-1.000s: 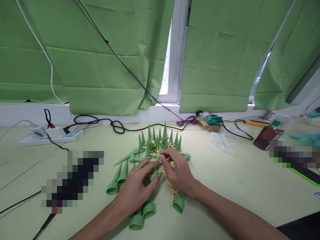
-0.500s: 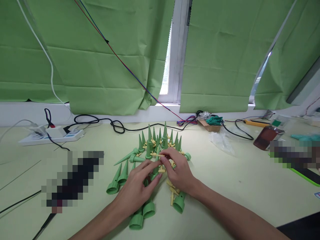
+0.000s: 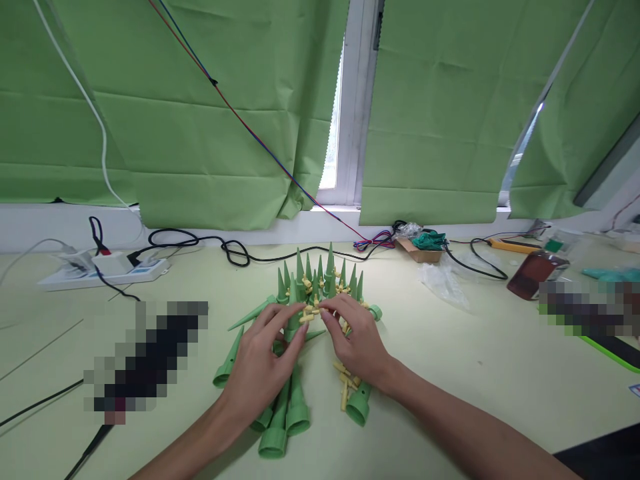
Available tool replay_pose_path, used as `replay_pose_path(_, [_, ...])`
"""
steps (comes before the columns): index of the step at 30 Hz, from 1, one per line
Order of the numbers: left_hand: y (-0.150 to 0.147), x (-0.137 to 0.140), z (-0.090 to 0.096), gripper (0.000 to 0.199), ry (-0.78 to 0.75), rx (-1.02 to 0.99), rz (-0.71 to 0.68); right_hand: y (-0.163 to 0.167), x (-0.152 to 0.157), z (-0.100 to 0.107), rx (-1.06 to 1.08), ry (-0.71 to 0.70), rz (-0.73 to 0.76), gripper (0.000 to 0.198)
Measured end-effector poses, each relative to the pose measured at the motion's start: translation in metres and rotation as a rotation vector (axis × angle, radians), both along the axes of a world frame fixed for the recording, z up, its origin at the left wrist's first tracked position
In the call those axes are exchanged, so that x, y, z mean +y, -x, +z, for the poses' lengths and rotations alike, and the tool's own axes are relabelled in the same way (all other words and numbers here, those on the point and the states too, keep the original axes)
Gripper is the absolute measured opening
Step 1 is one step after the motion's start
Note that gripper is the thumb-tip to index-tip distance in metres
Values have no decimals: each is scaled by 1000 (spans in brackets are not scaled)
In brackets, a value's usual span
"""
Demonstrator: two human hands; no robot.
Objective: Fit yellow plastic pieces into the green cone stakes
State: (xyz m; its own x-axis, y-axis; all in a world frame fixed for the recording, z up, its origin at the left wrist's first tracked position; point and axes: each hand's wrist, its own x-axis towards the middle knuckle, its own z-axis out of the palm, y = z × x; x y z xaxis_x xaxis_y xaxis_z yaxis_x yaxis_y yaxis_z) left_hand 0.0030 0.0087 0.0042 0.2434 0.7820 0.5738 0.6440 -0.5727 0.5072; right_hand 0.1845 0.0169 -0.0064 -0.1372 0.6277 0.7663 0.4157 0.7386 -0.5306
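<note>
My left hand [image 3: 267, 350] is closed in a pinch on a small yellow T-shaped plastic valve [image 3: 307, 318]. Close beside it, the fingertips of my right hand [image 3: 353, 333] are closed on a small yellow piece, mostly covered by them; whether it touches the valve I cannot tell. Partly hidden behind my left fingers is a green plastic spike [image 3: 294, 290]. Hollow green spikes [image 3: 273, 440] lie below my left hand, wide ends toward me. Under my right wrist are loose yellow valves [image 3: 345, 387] and another green spike [image 3: 359, 405].
Upright green spikes [image 3: 330, 267] stand in a cluster behind my hands, yellow valves among them. A power strip [image 3: 105, 272] with cables is at the left. Toward the right are a small cardboard box [image 3: 419, 251], a clear plastic bag [image 3: 443, 283] and a brown bottle [image 3: 535, 275].
My left hand has shifted slightly left and up, and its fingertips are now apart from the right ones. The yellow valve near them has moved up and left. My right hand has barely moved.
</note>
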Motion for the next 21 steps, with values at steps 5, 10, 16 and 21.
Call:
replay_pose_path(5, [1, 0, 0, 27, -7, 4, 26, 1, 0, -1, -7, 3, 4, 15])
replay_pose_path(10, [2, 1, -1, 27, -18, -2, 34, 0, 1, -1, -29, 14, 3, 15])
replay_pose_path(16, [1, 0, -2, 28, 7, 4, 4, 0, 2, -4, -44, 34, 44, 14])
replay_pose_path(21, [0, 0, -3, 31, -1, 23, -34, 0, 4, -7, -55, 57, 75, 12])
